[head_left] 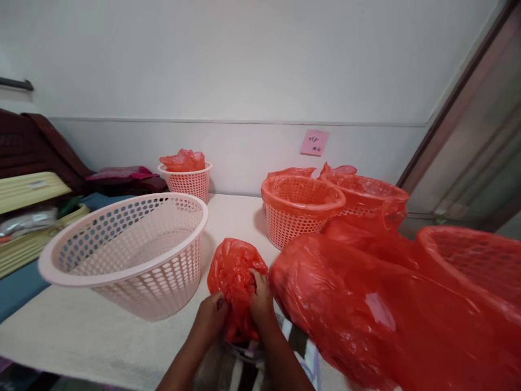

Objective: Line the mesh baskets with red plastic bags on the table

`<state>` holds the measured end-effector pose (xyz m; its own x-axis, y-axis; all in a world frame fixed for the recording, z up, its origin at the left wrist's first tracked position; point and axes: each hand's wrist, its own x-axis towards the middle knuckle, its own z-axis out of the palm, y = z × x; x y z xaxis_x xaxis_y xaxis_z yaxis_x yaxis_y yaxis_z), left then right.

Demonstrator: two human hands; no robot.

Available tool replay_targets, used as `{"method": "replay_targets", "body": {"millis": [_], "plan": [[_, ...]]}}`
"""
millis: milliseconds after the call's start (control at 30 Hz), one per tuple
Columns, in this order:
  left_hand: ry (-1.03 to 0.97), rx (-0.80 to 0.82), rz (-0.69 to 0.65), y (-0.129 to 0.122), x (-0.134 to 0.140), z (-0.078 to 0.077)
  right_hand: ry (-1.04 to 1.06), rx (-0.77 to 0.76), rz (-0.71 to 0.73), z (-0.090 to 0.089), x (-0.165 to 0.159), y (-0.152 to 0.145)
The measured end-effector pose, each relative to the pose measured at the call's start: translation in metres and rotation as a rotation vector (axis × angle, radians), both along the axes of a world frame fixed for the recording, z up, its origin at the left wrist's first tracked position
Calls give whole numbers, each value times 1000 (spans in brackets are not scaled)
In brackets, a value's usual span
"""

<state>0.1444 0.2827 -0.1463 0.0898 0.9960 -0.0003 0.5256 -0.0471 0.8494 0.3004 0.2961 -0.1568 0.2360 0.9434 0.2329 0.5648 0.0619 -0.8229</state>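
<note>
Both hands, left hand (211, 315) and right hand (261, 297), are clenched on a crumpled red plastic bag (234, 271) at the bench's (81, 331) near edge. The large perforated pale pink plastic basket (126, 252) stands unlined at 10 o'clock. Judged step: loosening the bag; finding its mouth is required.

Both hands (236, 312) bunch a red bag (236, 271).

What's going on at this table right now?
A person's left hand and right hand both grip a crumpled red plastic bag near the front edge of the white table. A large pale pink perforated plastic basket stands unlined to its left. To the right, an orange perforated basket and a big heap of red plastic sheeting.
</note>
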Motion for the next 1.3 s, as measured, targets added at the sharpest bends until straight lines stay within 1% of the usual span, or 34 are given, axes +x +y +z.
{"method": "replay_targets", "body": {"millis": [67,133,233,367,467,533,600,700,767,833,867,900,933,967,1033,1067,1167,1233,1300], "plan": [[-21,-63,-39,-13,3,8,-8,6,-12,3,-1,0],[-45,-134,-92,-26,2,12,-39,14,-21,5,-3,-1],[-46,-217,-139,-37,-4,10,-124,-18,-21,4,-9,-3],[-38,-290,-152,-31,-11,-2,-225,-80,-8,0,-18,-5],[-64,-263,-150,-24,-16,-6,-239,-74,1,3,-19,-6],[-79,-203,-124,-24,-22,-4,-230,-47,-2,9,-15,-9],[-88,-133,-76,-27,-30,0,-221,2,-17,17,-9,-14],[-100,-9,63,-36,-41,12,-209,98,-54,30,0,-24],[-116,94,176,-42,-42,22,-194,161,-82,36,5,-31],[-104,303,235,-45,-36,30,-177,206,-102,39,5,-35],[-71,435,222,-45,-31,32,-174,209,-99,40,4,-37],[-17,561,183,-43,-24,32,-179,194,-82,39,3,-37],[54,654,125,-39,-16,30,-191,163,-54,38,1,-37],[137,688,58,-35,-9,26,-206,121,-21,35,-1,-36],[279,609,-54,-23,5,15,-238,28,50,28,-6,-33],[328,551,-84,-17,9,8,-252,-9,77,25,-8,-32],[385,445,-105,-2,13,-11,-280,-65,122,16,-11,-28],[395,421,-104,4,10,-19,-286,-70,134,16,-11,-29],[402,403,-103,8,6,-24,-275,-64,132,18,-10,-31]]}}
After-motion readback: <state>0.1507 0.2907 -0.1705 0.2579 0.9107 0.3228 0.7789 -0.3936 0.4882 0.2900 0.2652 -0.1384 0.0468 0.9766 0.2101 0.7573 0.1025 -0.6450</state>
